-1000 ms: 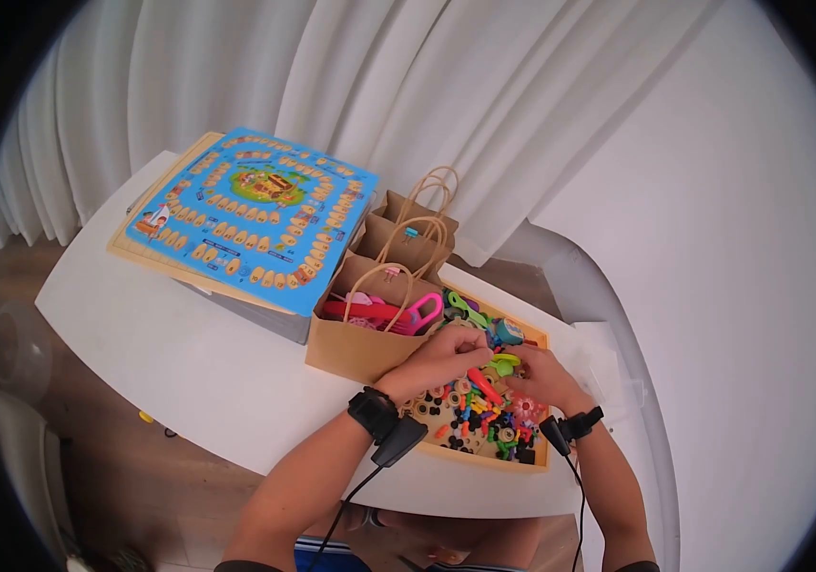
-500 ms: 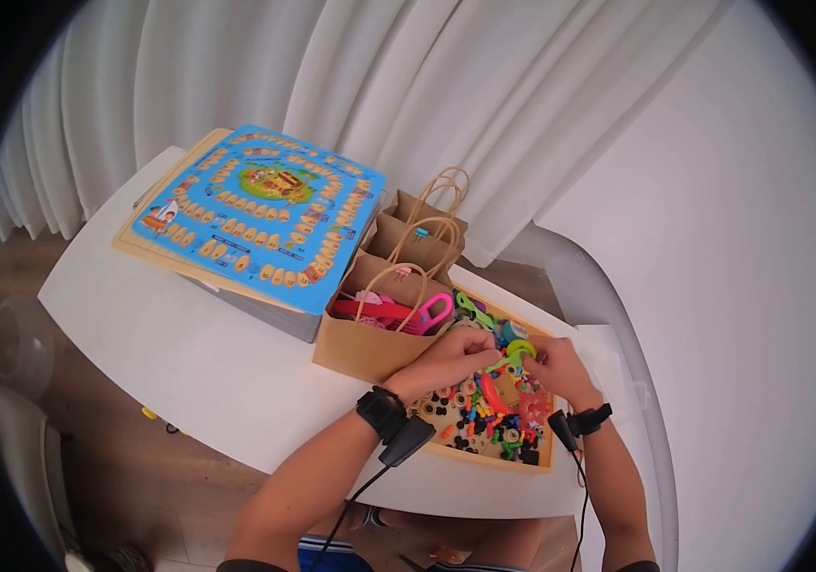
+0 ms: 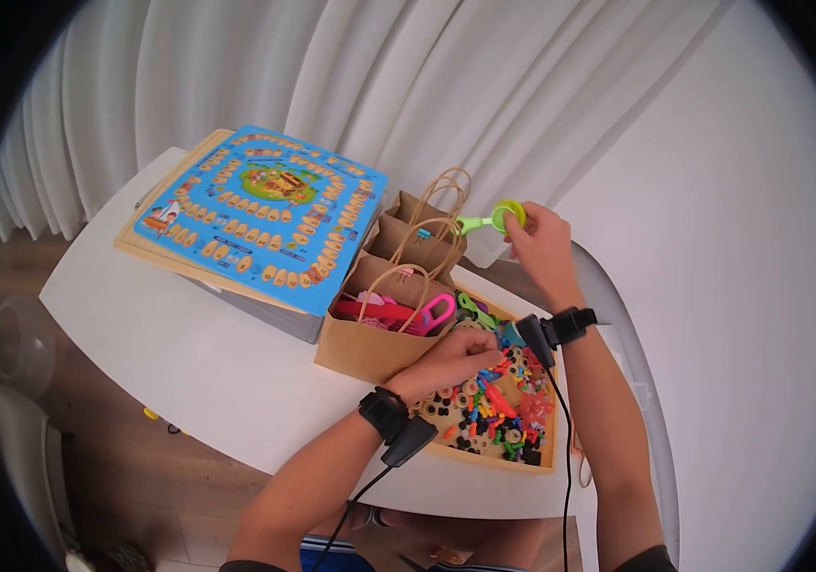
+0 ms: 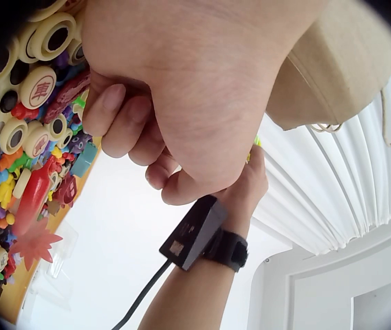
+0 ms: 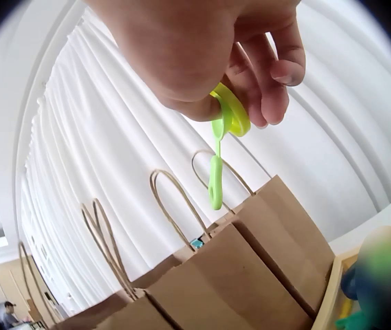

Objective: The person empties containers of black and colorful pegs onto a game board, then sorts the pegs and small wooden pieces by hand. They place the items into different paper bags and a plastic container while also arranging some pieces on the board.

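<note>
The right hand (image 3: 543, 250) pinches a light-green handled toy (image 3: 474, 224) with a yellow-green round part, held up in the air beyond the tray, beside the rear paper bags. In the right wrist view, thumb and fingers grip its round part (image 5: 237, 118) and the handle hangs down above the brown bags (image 5: 233, 275). The left hand (image 3: 454, 362) hovers over the near-left part of the wooden tray (image 3: 484, 461), fingers curled; in the left wrist view the curled fingers (image 4: 130, 127) show nothing held. Mixed small toys and round game pieces (image 4: 39, 87) fill the tray.
Left of the tray stand brown paper bags (image 3: 360, 353) with upright handles, the front one holding pink and red toys (image 3: 435, 312). A blue game board (image 3: 260, 214) lies on a stack at the left of the white table (image 3: 189, 372). White curtains hang behind.
The right hand has lifted the green toy out of the tray and moved it up and away, toward the rear bags. The left hand has stayed nearly in place over the tray.
</note>
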Demonstrator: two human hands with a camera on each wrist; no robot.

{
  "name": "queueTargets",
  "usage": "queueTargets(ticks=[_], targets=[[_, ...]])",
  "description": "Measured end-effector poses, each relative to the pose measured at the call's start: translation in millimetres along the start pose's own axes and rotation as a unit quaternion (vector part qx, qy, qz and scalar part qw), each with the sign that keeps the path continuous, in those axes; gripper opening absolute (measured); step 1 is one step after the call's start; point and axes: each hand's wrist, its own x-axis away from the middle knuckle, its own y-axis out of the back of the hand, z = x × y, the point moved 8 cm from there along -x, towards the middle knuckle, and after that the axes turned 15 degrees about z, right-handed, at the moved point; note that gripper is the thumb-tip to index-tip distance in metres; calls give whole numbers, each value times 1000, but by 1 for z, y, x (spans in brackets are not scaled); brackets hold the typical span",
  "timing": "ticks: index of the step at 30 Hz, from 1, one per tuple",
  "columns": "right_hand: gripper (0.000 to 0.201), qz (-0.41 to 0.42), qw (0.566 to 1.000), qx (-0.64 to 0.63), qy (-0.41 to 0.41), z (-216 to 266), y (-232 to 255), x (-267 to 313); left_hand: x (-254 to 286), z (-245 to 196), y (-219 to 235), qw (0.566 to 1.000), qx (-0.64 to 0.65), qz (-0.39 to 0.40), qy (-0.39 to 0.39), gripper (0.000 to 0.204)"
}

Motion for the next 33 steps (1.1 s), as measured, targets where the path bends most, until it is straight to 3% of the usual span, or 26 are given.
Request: queueTargets(ticks=[3, 5, 9, 11, 12, 14, 17, 22, 28, 31, 33], targets=[[29, -9, 996, 81, 41, 18, -16, -10, 3, -6, -2, 1000, 8, -3, 10, 26], [29, 66, 996, -19, 59, 27, -33, -7, 4, -8, -1, 1000, 18, -9, 23, 27], [29, 71, 992, -100, 40, 0, -29, 2, 1, -2, 0, 1000, 8, -3, 1, 26], [27, 97, 993, -59, -12, -30, -27, 8, 0, 0, -1, 1000, 0, 3, -15, 25], [27, 96, 994, -58, -12, -47, -27, 11, 0, 1, -1, 1000, -1, 0, -5, 24], [26, 196, 978, 68, 26, -72, -47, 21, -2, 3, -1, 1000, -4, -1, 4, 24], [24, 233, 966, 108, 8, -80, -72, 46, -3, 5, -3, 1000, -2, 4, -1, 23], [21, 203, 973, 106, 17, -90, -87, 61, 3, -3, -9, 998, 1, 30, 51, 23], [20, 237, 965, 114, 19, -90, -82, 61, 0, 4, -9, 999, -1, 32, 40, 24], [16, 188, 979, 81, 14, -80, -61, 53, 3, -1, -6, 998, -10, 29, 54, 25], [16, 131, 987, -86, -44, -84, -40, 42, 3, 2, -5, 998, -5, 27, 59, 24]])
